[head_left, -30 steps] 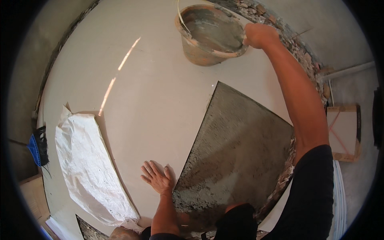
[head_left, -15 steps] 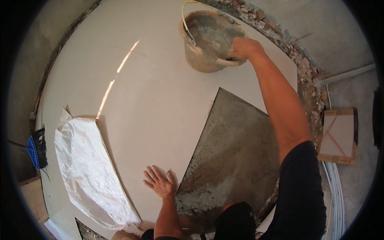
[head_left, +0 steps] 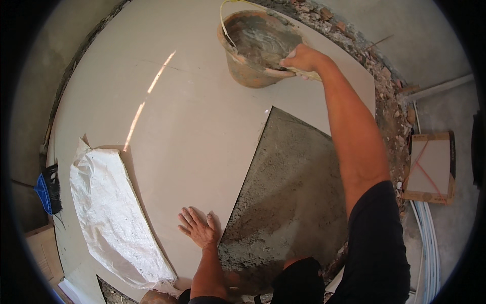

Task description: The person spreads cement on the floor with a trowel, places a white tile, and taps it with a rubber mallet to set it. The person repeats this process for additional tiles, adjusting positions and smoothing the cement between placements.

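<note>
My right hand (head_left: 302, 59) is closed at the near right rim of a tan, mortar-stained bucket (head_left: 249, 76). Its fingers wrap round a pale handle (head_left: 310, 74); what the handle belongs to cannot be made out. Wet grey cement mix (head_left: 260, 43) fills part of the bucket, and a thin yellowish bail (head_left: 221, 15) arcs over its left side. My left hand (head_left: 200, 230) lies flat, fingers spread, on the large beige floor tiles (head_left: 172, 126). Just right of it, a bed of grey mortar (head_left: 293, 177) shows in the gap between tiles.
A white woven sack (head_left: 114, 213) lies on the tiles at left, beside a blue brush head (head_left: 44, 193). Broken rubble (head_left: 349, 43) lines the wall at upper right. A cardboard-edged tile pack (head_left: 429, 169) and pale pipes (head_left: 426, 243) stand at far right.
My right hand has drawn slightly left and up with the bucket's edge, and the pale handle now shows below it. The bucket sits a little farther left in view. My left hand stays flat.
</note>
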The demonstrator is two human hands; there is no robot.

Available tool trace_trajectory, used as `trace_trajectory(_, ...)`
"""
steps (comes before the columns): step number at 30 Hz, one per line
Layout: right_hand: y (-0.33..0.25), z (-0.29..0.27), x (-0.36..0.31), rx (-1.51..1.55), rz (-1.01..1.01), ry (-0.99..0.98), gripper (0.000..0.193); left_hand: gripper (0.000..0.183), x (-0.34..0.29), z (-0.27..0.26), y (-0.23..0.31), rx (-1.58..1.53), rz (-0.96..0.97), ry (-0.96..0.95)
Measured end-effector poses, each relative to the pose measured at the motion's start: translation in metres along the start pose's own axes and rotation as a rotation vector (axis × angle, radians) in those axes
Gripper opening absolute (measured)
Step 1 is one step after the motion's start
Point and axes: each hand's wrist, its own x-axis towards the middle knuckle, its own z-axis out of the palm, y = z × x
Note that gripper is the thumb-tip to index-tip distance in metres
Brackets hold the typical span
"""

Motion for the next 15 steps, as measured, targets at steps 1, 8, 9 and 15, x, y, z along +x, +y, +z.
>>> trace_trajectory(1, 0.003, 0.0, -0.002, 0.024, -0.004, 0.04, 0.041, 0.077, 0.0, 0.001, -0.001, -0.002, 0.01, 0.01)
trace_trajectory(8, 0.016, 0.001, -0.028, 0.173, 0.022, 0.085, 0.05, 0.077, 0.0, -0.003, 0.001, 0.01, 0.013, 0.006)
trace_trajectory(9, 0.016, 0.0, -0.031, 0.19, 0.021, 0.089, 0.052, 0.077, 0.0, -0.004, 0.001, 0.007, 0.014, 0.004)
trace_trajectory(15, 0.018, -0.001, -0.038, 0.216, -0.048, 0.116, 0.054, 0.076, 0.0, -0.004, 0.002, 0.012, 0.001, -0.015)
